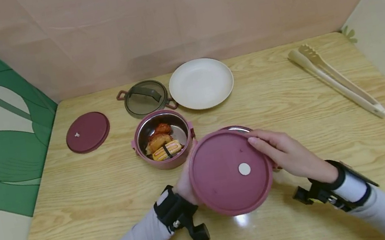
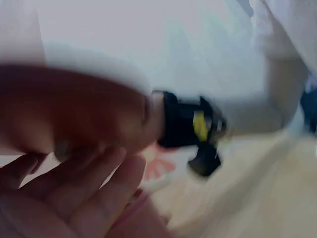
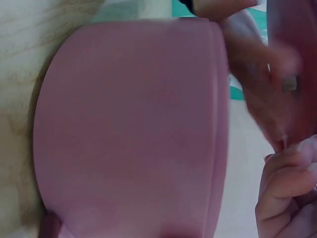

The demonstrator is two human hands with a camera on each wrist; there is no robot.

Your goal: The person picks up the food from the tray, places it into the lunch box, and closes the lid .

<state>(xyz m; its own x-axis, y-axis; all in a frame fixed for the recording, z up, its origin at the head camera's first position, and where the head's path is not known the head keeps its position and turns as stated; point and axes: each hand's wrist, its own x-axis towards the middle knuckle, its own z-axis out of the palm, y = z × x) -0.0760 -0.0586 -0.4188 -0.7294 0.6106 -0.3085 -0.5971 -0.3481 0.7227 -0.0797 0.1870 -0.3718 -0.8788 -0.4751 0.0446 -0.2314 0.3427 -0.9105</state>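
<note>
A round dark-pink lid [image 1: 221,174] with a white knob-like disc is held up in front of the body. My right hand [image 1: 290,154] pinches its right edge, thumb on the upper face. Mostly hidden beneath the lid's left side is my left hand [image 1: 186,182]; in the left wrist view its straight fingers [image 2: 94,188] touch the lid's underside. Behind the lid stands a pink pot, only its metal rim [image 1: 237,128] showing in the head view; its side wall [image 3: 133,129] fills the right wrist view. A second pink pot [image 1: 167,164] holds food pieces [image 1: 161,142].
Another dark-pink lid [image 1: 88,132] lies at the left. Toward the back are a glass lid [image 1: 141,103] with a handle and a white plate [image 1: 201,83]. Beige tongs [image 1: 339,82] lie at the right of the wooden table [image 1: 98,220]. A wall covering borders its back edge.
</note>
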